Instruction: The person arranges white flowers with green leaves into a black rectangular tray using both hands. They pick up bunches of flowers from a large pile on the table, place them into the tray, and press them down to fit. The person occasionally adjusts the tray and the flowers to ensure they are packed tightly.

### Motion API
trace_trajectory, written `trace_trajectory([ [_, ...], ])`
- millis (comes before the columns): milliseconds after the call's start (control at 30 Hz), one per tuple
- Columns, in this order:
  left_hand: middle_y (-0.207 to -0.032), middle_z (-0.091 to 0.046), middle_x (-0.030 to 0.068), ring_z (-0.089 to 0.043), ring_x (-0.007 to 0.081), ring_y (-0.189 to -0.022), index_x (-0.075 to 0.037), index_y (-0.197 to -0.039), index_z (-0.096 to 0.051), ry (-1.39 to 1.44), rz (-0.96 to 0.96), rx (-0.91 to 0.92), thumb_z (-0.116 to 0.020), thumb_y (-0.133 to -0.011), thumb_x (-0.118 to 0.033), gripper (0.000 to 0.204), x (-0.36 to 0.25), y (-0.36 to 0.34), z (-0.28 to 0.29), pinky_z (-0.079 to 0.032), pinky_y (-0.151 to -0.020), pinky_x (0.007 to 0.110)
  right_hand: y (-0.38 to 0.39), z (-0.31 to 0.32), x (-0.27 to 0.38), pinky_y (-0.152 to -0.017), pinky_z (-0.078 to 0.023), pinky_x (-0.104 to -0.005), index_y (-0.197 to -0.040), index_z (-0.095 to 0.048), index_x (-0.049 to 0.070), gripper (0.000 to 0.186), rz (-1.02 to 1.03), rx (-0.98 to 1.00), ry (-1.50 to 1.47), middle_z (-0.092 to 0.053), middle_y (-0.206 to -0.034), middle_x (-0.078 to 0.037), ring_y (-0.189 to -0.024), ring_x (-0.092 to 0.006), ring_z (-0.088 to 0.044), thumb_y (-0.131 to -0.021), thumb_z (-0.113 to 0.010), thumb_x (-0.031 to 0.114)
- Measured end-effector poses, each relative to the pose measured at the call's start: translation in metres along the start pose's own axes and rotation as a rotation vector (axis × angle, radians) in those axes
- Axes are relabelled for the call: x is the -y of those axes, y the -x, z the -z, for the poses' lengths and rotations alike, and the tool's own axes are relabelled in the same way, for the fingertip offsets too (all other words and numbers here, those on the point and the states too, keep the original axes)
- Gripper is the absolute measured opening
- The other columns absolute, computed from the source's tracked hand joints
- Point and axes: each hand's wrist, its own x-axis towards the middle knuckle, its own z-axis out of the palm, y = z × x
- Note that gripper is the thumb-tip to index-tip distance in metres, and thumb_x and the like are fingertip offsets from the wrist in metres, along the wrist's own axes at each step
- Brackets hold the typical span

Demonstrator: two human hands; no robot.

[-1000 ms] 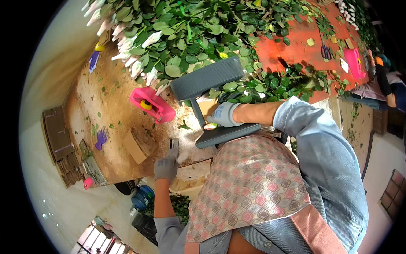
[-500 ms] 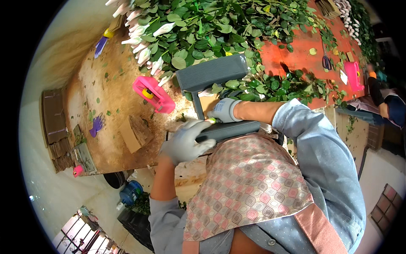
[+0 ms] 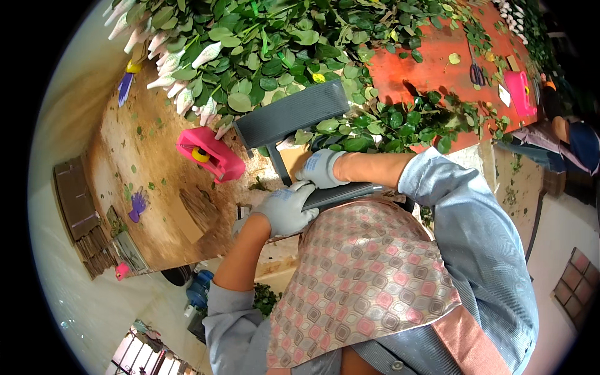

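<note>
My left hand [image 3: 284,209], in a grey glove, lies at the near left of a dark ribbed stand, its fingers bent together against my other hand's fingertips. My right hand [image 3: 322,169], gloved alike, is closed inside the stand, over a piece of brown cardboard [image 3: 296,160]. Whatever the fingers of both hands hold is hidden. The stand has a far ribbed panel [image 3: 294,114] and a near ribbed panel [image 3: 340,195] close to my apron. Leafy stems [image 3: 400,128] lie behind and right of my right hand.
A pink tape dispenser [image 3: 210,154] with yellow tape stands left of the stand. Beyond lie leafy stems with white-wrapped buds [image 3: 206,56]. Cardboard sheets [image 3: 197,212] and a purple glove [image 3: 137,205] are on the left. Scissors [image 3: 477,74] and another pink dispenser [image 3: 520,94] lie right, near another person [image 3: 581,147].
My left hand has moved in to meet my right hand, and its spread fingers have bent together. The small green-and-white thing by the fingertips is now out of sight. The whole view has shifted slightly.
</note>
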Motion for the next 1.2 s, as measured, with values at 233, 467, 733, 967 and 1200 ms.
trace_trajectory([
  [233,-0.137,-0.058,0.026,-0.06,0.0431,-0.12,-0.003,-0.138,-0.054,-0.016,0.077,0.141,-0.061,-0.095,-0.042,0.058,-0.005,-0.006,0.014,-0.048,-0.103,0.048,0.006,0.039,0.012,-0.077,-0.057,-0.0464,-0.127,-0.059,0.004,0.04,-0.109,-0.376,0.361,-0.068,-0.113,-0.017,-0.096,-0.0366,-0.07,-0.088,-0.06,0.012],
  [467,-0.138,-0.059,0.024,-0.059,0.042,-0.124,-0.003,-0.14,-0.054,0.006,0.108,0.125,-0.062,-0.094,-0.046,0.064,-0.003,-0.006,0.009,-0.047,-0.106,0.047,-0.008,0.015,-0.011,-0.079,-0.056,-0.0454,-0.134,-0.054,-0.001,0.042,-0.192,-0.172,0.322,-0.069,-0.106,-0.022,-0.094,-0.0368,-0.071,-0.095,-0.054,0.014],
  [733,-0.126,-0.066,0.0168,-0.066,0.0249,-0.112,-0.002,-0.13,-0.064,0.559,-0.045,-0.001,-0.069,-0.095,-0.03,0.045,0.027,0.005,0.025,-0.052,-0.096,0.037,0.005,0.0,-0.009,-0.084,-0.056,-0.0454,-0.139,-0.052,0.004,0.044,-0.028,-0.134,0.137,-0.063,-0.124,-0.021,-0.104,-0.0367,-0.07,-0.096,-0.051,0.012],
  [967,-0.103,-0.068,0.01,-0.064,0.0309,-0.107,-0.01,-0.104,-0.068,-0.267,0.186,-0.293,-0.073,-0.088,-0.031,0.026,0.08,-0.027,-0.016,-0.048,-0.096,0.045,-0.001,-0.018,-0.02,-0.083,-0.057,-0.0455,-0.141,-0.05,0.004,0.044,-0.049,-0.169,0.157,-0.063,-0.124,-0.022,-0.103,-0.0373,-0.07,-0.097,-0.05,0.011],
  [1200,-0.1,-0.067,0.007,-0.064,0.0268,-0.107,-0.012,-0.099,-0.066,-0.475,0.085,-0.38,-0.072,-0.08,-0.018,0.02,0.073,-0.014,-0.008,-0.046,-0.095,0.044,-0.004,-0.012,-0.017,-0.084,-0.057,-0.0455,-0.14,-0.048,0.003,0.044,-0.108,-0.151,0.152,-0.064,-0.125,-0.025,-0.104,-0.0391,-0.069,-0.097,-0.049,0.011],
])
